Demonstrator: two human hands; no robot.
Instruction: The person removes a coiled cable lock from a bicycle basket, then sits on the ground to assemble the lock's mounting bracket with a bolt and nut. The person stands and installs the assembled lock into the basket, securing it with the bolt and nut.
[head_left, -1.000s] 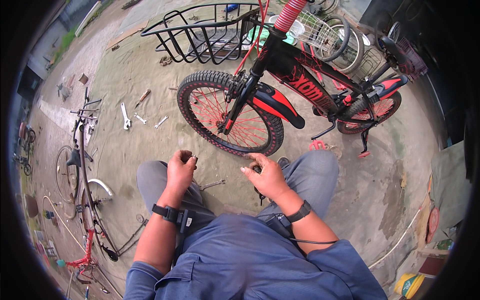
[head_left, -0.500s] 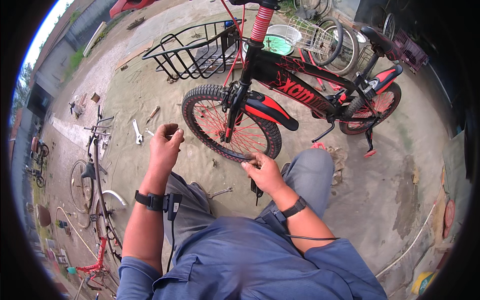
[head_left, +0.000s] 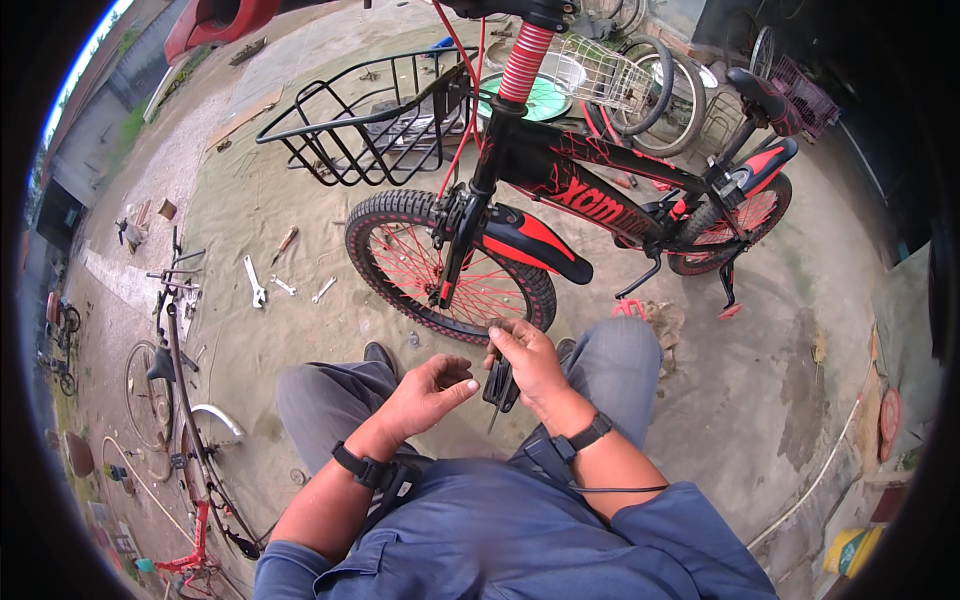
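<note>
Two hands (head_left: 527, 362), three wrenches (head_left: 255, 282)

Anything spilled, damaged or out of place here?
Dark patch on the paler ground at right: looks like a stain or spill, can't tell of what. Wrenches lie loose left of the bike; no obvious damage on it.

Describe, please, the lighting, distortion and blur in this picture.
Head view: daylight, with deep shade at upper right; head view: fisheye bending toward the rim, black corners; head view: bike fairly sharp, but a blurred patch on the blue shirt.
</note>
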